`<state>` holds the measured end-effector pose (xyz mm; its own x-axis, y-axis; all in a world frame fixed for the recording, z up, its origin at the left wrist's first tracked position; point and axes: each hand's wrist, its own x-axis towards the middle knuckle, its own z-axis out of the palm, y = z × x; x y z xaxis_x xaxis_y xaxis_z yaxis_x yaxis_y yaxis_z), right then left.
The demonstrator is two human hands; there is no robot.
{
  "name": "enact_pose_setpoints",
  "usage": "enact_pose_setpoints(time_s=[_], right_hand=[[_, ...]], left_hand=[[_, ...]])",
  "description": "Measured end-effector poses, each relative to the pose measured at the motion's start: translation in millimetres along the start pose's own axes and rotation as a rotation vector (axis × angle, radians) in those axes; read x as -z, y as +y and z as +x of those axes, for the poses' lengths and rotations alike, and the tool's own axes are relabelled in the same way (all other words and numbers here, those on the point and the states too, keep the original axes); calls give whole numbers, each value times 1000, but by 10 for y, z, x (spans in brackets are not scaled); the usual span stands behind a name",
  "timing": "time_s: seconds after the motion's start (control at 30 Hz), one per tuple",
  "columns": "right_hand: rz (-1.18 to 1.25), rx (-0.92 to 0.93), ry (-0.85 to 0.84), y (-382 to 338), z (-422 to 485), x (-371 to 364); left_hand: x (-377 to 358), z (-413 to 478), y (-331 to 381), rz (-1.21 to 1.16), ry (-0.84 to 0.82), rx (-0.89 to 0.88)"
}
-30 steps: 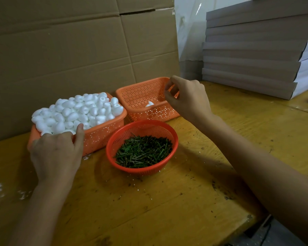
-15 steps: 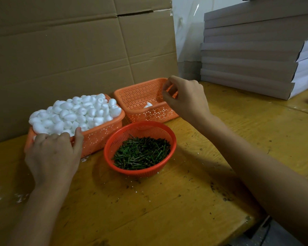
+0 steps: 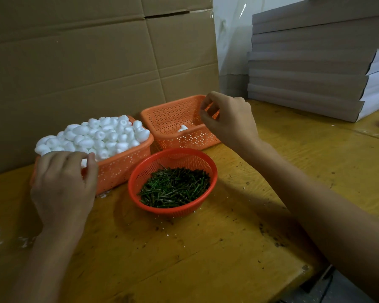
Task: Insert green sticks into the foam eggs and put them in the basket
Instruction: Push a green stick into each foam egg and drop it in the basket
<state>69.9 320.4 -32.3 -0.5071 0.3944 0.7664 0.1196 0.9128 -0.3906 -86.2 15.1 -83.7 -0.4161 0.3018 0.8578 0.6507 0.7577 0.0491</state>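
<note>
A heap of white foam eggs point(image 3: 101, 134) fills the orange basket on the left point(image 3: 123, 169). My left hand point(image 3: 64, 186) lies over its near corner, fingers curled, with a white egg showing between thumb and forefinger. A round red basket point(image 3: 138, 171) in front holds the green sticks point(image 3: 175, 186). Behind it stands a second orange basket point(image 3: 169, 114) with one foam egg point(image 3: 183, 128) on its floor. My right hand point(image 3: 230, 119) hovers over that basket's right rim, fingers loosely curled, nothing visible in them.
The baskets sit on a yellow wooden table point(image 3: 206, 248) whose front edge runs close at the lower right. A cardboard wall point(image 3: 85, 62) stands right behind the baskets. Flat grey boxes point(image 3: 315, 62) are stacked at the back right.
My left hand's fingers have curled further over the eggs at the basket's near corner. My right hand stays above the right basket, barely shifted.
</note>
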Motion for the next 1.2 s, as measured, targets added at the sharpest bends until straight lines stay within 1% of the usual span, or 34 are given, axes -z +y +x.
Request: enact_pose_setpoints(time_s=[0.07,0.2,0.33,0.4,0.47,0.6,0.7,0.8,0.9,1.0,1.2], right_hand=[[8,-2,2,-8,-3,7],[68,-7,-13,-55,-19,13],[167,66,-109,-156,-73,-2],[260,79,-203,-223,-111,-30],[411,60,-329,-287,-139,-49],[608,70,-582,-420,-192,-51],[722,66,-715,-492,-267,-86],[814,32,-811,-533,-306,-95],[862,11,-844,-550,-314,-90],[908,-24,-838,-557,-325,-104],[968,-38,-814,-597,-356,-119]], left_hand=[[-30,-1,-15,-67,64,-60],[-52,-5,42,-186,155,-103],[6,-8,157,-288,225,-153],[50,-2,215,-320,238,-189],[64,-4,291,-376,236,-209],[65,-36,465,-528,169,-281],[77,-80,584,-641,129,-310],[108,-121,689,-706,100,-319],[139,-138,744,-714,77,-351],[161,-155,783,-726,72,-363],[144,-169,834,-772,23,-397]])
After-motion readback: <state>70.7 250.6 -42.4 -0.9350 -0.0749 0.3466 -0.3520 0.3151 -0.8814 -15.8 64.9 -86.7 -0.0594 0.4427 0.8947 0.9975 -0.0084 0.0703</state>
